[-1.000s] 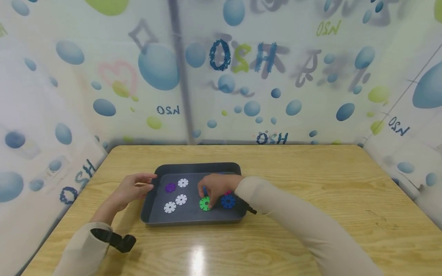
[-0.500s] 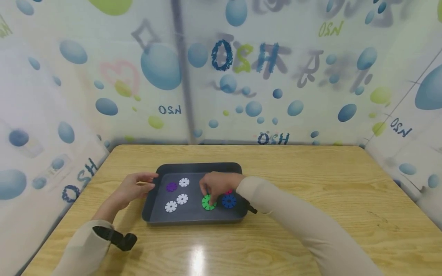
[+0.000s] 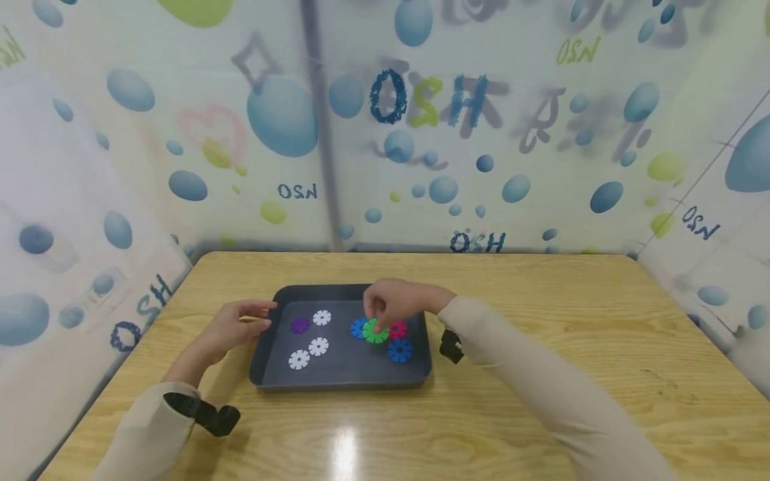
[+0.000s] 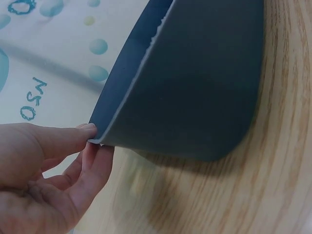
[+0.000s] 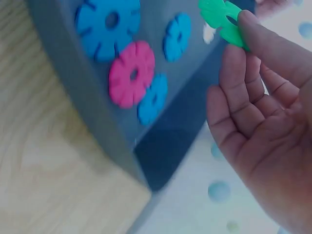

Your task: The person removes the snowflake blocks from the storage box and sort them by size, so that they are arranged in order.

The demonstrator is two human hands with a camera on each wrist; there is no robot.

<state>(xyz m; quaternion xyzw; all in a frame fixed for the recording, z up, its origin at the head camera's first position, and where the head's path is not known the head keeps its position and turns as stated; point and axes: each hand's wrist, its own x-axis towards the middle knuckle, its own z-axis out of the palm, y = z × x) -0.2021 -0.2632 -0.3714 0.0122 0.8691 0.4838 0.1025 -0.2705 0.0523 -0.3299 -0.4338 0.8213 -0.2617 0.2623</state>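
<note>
My right hand [image 3: 394, 300] pinches a green notched building disc [image 3: 375, 333] between thumb and fingertips. In the right wrist view the green disc [image 5: 222, 18] is lifted above the dark grey tray [image 5: 92, 122]. Below it lie a light blue disc [image 3: 357, 328], a pink disc [image 3: 398, 329] and a larger blue disc [image 3: 400, 351]. The right wrist view also shows a small blue disc [image 5: 153, 99] by the pink one. My left hand [image 3: 231, 327] pinches the left rim of the tray [image 4: 195, 83], thumb and fingers at its edge.
On the tray's left side lie a purple disc [image 3: 300, 325] and white discs, among them one white disc [image 3: 299, 359] near the front. The tray stands on a wooden table [image 3: 541, 347]. A patterned curtain [image 3: 529, 133] hangs behind the table.
My right hand has lifted the green disc off the tray's floor and moved it back and slightly right, uncovering blue and pink discs. The left hand stays at the rim.
</note>
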